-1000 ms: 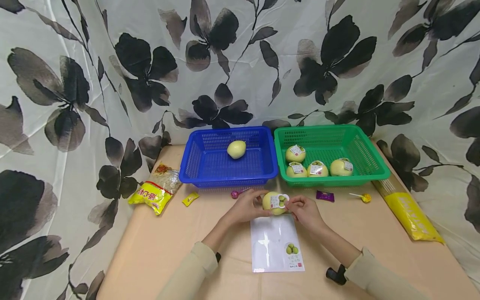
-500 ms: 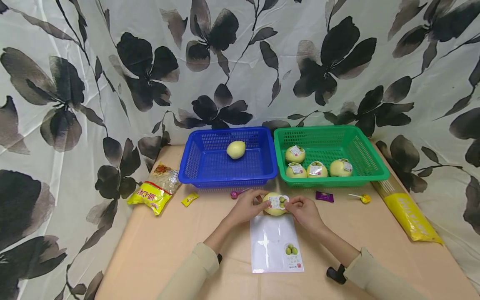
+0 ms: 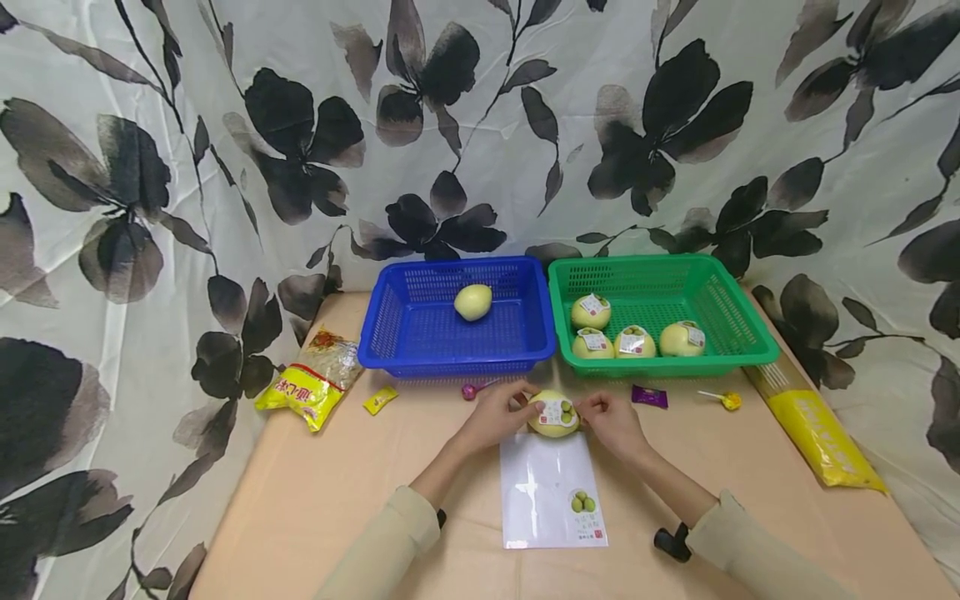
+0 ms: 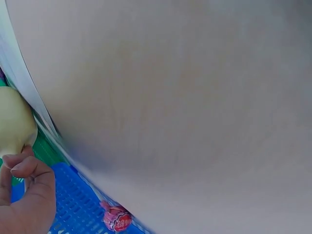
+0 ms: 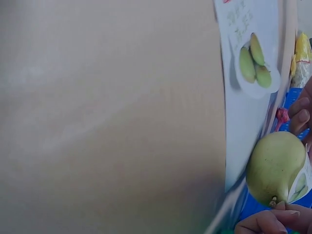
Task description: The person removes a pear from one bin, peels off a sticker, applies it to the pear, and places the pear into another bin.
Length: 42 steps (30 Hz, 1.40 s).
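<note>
A pale yellow-green pear (image 3: 556, 429) is held upright between my hands, just above the top of a white sheet (image 3: 546, 492) printed with pears. The pear bears a white label sticker (image 3: 551, 412) with a picture of green pears. My left hand (image 3: 491, 415) grips the pear's left side, its thumb on the sticker's left edge. On the other side, my right hand (image 3: 613, 423) has its fingertips pinched at the sticker's right edge, close to the stem seen in the right wrist view. The left wrist view shows only the pear's (image 4: 14, 119) unlabelled side.
Behind stand a blue basket (image 3: 397, 333) with one plain pear (image 3: 473, 302) and a green basket (image 3: 667, 364) with several labelled pears. Around lie a pink lollipop (image 3: 469, 392), yellow candy (image 3: 380, 399), purple candy (image 3: 649, 396), yellow lollipop (image 3: 730, 400), snack bag (image 3: 303, 393) and yellow pack (image 3: 821, 433).
My left thumb has moved up from the pear's lower side onto the sticker's left edge. The right fingertips have shifted slightly outward to the right. The pear's label is more exposed.
</note>
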Available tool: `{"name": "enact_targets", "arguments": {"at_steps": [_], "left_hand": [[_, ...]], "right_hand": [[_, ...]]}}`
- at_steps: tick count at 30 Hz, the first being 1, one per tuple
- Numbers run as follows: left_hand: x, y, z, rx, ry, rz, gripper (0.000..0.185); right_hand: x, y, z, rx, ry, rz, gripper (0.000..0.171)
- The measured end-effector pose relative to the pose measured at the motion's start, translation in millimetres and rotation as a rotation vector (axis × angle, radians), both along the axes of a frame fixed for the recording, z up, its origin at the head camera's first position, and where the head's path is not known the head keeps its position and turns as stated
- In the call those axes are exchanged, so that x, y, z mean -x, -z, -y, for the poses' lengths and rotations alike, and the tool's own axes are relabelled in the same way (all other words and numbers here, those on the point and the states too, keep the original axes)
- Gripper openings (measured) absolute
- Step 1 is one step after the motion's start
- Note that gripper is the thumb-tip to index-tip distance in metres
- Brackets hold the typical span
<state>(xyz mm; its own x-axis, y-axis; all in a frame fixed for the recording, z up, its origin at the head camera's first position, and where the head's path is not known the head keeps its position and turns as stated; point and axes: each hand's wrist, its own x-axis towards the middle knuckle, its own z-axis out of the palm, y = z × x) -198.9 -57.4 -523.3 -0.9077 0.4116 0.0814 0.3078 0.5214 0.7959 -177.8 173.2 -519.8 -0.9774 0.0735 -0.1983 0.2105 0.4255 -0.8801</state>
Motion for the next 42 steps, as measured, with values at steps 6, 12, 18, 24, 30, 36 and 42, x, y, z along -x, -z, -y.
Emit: {"name": "enact_targets", "arguments": {"at_steps": [6, 12, 18, 24, 30, 36, 42], "left_hand": [[-1.0, 0.7, 0.7, 0.006, -0.012, 0.019, 0.033], [1.0, 1.3, 3.4, 0.030, -0.003, -0.005, 0.042], [3.0, 4.9, 5.8, 0.030, 0.019, -0.001, 0.048], [3.3, 4.6, 4.8, 0.008, 0.015, -0.018, 0.046], [1.7, 3.4, 2.1, -0.016, 0.023, -0.009, 0.045], [0.4, 2.9, -0.6, -0.034, 0.039, 0.024, 0.041], [1.4, 4.7, -2.7, 0.011, 0.031, -0.005, 0.039]], "right_hand": [[-0.4, 2.0, -5.1, -0.018, -0.032, -0.023, 0.020], [-1.3, 4.9, -10.1, -0.035, -0.068, -0.053, 0.017], [-2.7, 6.3, -12.9, -0.028, -0.111, -0.065, 0.020], [-3.7, 3.3, -9.6, -0.081, -0.240, -0.043, 0.047], [-2.4, 4.7, -4.4, -0.162, -0.357, -0.058, 0.066], [2.4, 11.8, -1.1, -0.184, -0.406, -0.143, 0.074], [4.8, 10.7, -0.1, -0.357, -0.400, -0.209, 0.083]]}}
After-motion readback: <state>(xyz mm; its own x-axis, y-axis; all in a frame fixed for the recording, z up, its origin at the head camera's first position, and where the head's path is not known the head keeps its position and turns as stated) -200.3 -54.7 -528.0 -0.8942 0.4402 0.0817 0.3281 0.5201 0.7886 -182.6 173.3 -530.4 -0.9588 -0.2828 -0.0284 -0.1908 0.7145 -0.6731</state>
